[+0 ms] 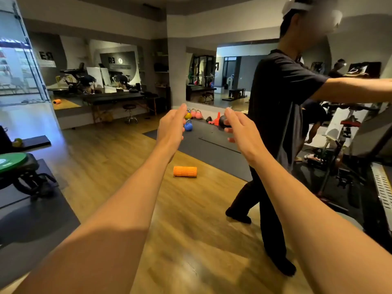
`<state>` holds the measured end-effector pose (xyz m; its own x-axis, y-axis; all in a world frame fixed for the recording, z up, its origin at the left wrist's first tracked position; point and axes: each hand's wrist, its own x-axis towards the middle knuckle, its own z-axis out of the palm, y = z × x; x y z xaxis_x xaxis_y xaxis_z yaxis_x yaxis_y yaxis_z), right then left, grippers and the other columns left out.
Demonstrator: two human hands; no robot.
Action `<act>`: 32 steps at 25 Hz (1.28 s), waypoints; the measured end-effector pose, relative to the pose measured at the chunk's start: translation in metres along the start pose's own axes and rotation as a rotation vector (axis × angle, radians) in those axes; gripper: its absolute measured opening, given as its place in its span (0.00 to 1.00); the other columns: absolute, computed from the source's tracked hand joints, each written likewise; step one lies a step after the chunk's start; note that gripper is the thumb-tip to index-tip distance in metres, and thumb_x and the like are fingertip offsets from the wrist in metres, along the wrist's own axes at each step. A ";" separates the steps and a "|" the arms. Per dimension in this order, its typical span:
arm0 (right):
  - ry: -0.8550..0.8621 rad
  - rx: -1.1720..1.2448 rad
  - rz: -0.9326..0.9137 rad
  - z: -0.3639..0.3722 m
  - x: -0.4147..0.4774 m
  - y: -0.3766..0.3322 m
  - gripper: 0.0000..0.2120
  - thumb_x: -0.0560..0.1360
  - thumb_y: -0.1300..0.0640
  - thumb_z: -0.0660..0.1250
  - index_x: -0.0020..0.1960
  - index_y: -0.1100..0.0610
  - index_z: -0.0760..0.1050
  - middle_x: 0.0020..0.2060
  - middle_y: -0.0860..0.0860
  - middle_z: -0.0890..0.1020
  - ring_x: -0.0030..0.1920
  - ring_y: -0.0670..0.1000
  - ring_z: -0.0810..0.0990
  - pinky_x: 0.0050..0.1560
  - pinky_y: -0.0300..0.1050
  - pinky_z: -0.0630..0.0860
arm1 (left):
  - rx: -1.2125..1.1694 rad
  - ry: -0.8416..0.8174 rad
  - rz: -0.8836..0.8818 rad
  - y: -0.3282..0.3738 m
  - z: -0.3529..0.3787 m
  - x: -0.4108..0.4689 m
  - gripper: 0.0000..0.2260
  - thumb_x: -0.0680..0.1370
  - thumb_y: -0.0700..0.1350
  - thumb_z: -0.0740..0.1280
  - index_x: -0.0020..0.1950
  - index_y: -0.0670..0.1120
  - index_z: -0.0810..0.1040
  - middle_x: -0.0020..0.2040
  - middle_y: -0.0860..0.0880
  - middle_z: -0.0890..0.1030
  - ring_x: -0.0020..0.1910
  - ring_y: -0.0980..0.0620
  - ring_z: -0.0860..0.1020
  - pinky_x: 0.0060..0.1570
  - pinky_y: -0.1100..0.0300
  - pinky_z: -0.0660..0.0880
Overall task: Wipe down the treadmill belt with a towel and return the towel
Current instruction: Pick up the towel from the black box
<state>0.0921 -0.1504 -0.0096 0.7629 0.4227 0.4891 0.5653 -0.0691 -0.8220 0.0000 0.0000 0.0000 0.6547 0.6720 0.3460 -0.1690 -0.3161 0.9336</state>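
L hand [171, 127] & R hand [240, 132] mid-frame, apart, fingers loosely curled, holding nothing. Below them, orange foam roller [185, 171] on wood floor [118, 158]; treadmill [383, 187] at right edge.

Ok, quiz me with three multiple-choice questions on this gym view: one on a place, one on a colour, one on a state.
1. The foam roller lies on: A) the wood floor; B) a dark mat; C) a bench.
2. The weight plate at far left is: A) red; B) green; C) yellow.
3. The left hand and right hand hold: A) a towel; B) a bottle; C) nothing.
Answers: 1 A, bare boards surround it; 2 B, its face is green; 3 C, both are empty.
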 end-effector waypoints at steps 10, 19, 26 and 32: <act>-0.039 0.067 0.072 0.026 0.179 0.105 0.17 0.79 0.38 0.52 0.54 0.46 0.74 0.51 0.46 0.79 0.53 0.46 0.77 0.57 0.51 0.76 | 0.026 -0.002 -0.003 -0.063 0.082 0.187 0.17 0.80 0.58 0.56 0.52 0.48 0.77 0.45 0.50 0.75 0.43 0.53 0.73 0.44 0.57 0.72; 0.098 0.027 0.113 0.037 0.369 0.200 0.20 0.77 0.35 0.52 0.54 0.46 0.74 0.53 0.49 0.79 0.55 0.50 0.78 0.60 0.58 0.74 | -0.035 -0.111 0.033 -0.127 0.171 0.408 0.16 0.80 0.59 0.56 0.53 0.50 0.78 0.45 0.51 0.78 0.43 0.53 0.75 0.46 0.56 0.75; 0.142 0.027 0.158 0.024 0.531 0.330 0.17 0.78 0.36 0.52 0.51 0.45 0.73 0.50 0.46 0.78 0.53 0.48 0.78 0.61 0.59 0.74 | -0.087 -0.205 0.054 -0.186 0.301 0.576 0.16 0.80 0.58 0.58 0.54 0.49 0.79 0.46 0.48 0.79 0.47 0.49 0.79 0.46 0.55 0.76; 0.157 0.068 0.201 -0.010 0.682 0.425 0.23 0.79 0.37 0.52 0.61 0.51 0.74 0.56 0.50 0.78 0.55 0.49 0.78 0.60 0.56 0.74 | -0.097 -0.215 -0.003 -0.227 0.408 0.712 0.17 0.80 0.59 0.57 0.55 0.49 0.78 0.50 0.46 0.80 0.51 0.47 0.79 0.53 0.50 0.77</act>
<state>0.8560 0.0998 -0.0229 0.9000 0.2614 0.3489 0.3792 -0.0742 -0.9223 0.8051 0.2775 -0.0035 0.7958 0.5113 0.3246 -0.2294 -0.2415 0.9429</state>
